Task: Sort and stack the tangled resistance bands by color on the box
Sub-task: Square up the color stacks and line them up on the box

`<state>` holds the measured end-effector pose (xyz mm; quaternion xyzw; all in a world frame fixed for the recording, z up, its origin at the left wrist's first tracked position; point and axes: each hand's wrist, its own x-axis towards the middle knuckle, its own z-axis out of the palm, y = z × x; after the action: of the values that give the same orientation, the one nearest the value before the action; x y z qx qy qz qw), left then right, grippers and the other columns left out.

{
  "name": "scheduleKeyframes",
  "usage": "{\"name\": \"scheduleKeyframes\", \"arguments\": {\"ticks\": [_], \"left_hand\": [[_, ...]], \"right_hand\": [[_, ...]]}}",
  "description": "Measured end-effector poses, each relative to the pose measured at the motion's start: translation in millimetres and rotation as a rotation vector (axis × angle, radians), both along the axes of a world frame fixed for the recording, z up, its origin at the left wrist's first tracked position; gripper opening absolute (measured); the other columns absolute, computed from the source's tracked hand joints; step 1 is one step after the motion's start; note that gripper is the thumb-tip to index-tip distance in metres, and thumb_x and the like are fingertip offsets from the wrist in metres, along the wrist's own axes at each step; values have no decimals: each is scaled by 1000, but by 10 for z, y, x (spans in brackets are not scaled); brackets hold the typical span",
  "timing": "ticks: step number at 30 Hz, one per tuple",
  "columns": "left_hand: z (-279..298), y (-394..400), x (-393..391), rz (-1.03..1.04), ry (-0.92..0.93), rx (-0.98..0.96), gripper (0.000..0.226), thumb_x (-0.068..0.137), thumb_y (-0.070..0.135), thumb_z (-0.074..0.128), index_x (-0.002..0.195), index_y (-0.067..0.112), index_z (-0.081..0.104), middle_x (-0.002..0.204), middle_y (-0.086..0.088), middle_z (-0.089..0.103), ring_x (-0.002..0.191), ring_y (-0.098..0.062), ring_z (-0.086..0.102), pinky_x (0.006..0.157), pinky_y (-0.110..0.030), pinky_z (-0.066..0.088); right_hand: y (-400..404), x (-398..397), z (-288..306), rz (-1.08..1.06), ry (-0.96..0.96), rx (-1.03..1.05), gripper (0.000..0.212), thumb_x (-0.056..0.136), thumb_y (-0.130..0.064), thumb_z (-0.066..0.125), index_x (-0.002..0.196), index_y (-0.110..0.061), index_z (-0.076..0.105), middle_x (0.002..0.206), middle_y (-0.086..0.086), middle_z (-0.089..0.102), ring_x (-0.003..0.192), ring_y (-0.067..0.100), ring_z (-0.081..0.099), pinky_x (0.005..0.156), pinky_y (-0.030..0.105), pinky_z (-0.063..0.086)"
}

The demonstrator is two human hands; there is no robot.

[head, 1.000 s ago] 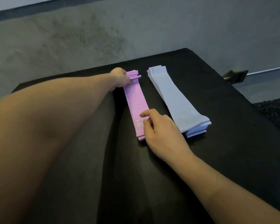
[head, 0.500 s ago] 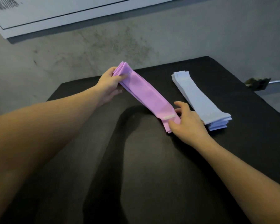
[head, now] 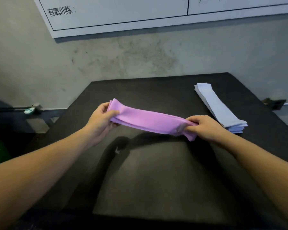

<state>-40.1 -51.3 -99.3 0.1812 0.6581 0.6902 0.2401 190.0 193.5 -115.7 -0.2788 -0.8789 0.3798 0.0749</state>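
Pink band stack [head: 150,121] lifted off black box [head: 156,180] since 1.0 s ago, now held crosswise above it. Left hand [head: 103,120] grips one end, right hand [head: 204,127] pinches other. Blue band stack [head: 219,107] lies on box at right, apart.

Two bare forearms are showing, entering from the lower left and lower right corners of the frame, with no sleeves covering them up to the frame edges. The left hand [head: 102,117] and the right hand [head: 206,128] are wearing no gloves, rings, watches or wristbands. Fingernails are looking short and unpainted.
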Motion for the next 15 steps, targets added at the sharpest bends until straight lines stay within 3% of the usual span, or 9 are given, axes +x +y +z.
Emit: {"name": "scheduleKeyframes", "arguments": {"ticks": [4,6,10,12,14,15], "left_hand": [[-56,-547,160,10,80,-175,40,88,-1,69,121,21,61,118,-5,65,96,-20,67,69,-32,57],[-72,-778,237,45,78,-139,43,85,1,75,118,26,65,115,-2,69,99,-20,69,74,-33,58],[-211,-1122,360,155,59,33,63,83,-1,76,117,50,62,122,0,70,108,-22,68,85,-41,56],[-284,-1239,413,138,197,-93,70,85,-2,75,114,60,61,129,0,64,116,-20,64,96,-42,54],[-351,-1318,447,43,386,-329,62,85,-1,74,114,52,62,123,5,64,113,-11,62,100,-32,51],[-366,-1333,465,1,435,-429,57,85,-2,73,115,45,61,118,6,64,106,-7,61,94,-24,51]], "right_hand": [[-194,77,156,132,-36,45,14,92,-16,69,101,-26,74,94,-8,73,87,8,66,74,21,49],[-309,93,205,170,-32,87,13,93,-18,69,101,-27,74,93,-8,72,86,9,67,75,23,50],[-542,87,208,238,-40,93,15,94,-17,67,103,-29,72,96,-9,73,89,10,69,70,9,48],[-639,55,183,292,-142,97,23,93,-16,66,111,-31,68,106,-10,70,97,8,66,76,12,47],[-709,4,156,327,-276,132,37,92,-16,65,126,-29,63,118,-9,65,103,10,63,84,19,49],[-734,-28,148,324,-326,155,41,90,-14,64,129,-28,61,121,-6,64,102,12,64,85,22,51]]}}
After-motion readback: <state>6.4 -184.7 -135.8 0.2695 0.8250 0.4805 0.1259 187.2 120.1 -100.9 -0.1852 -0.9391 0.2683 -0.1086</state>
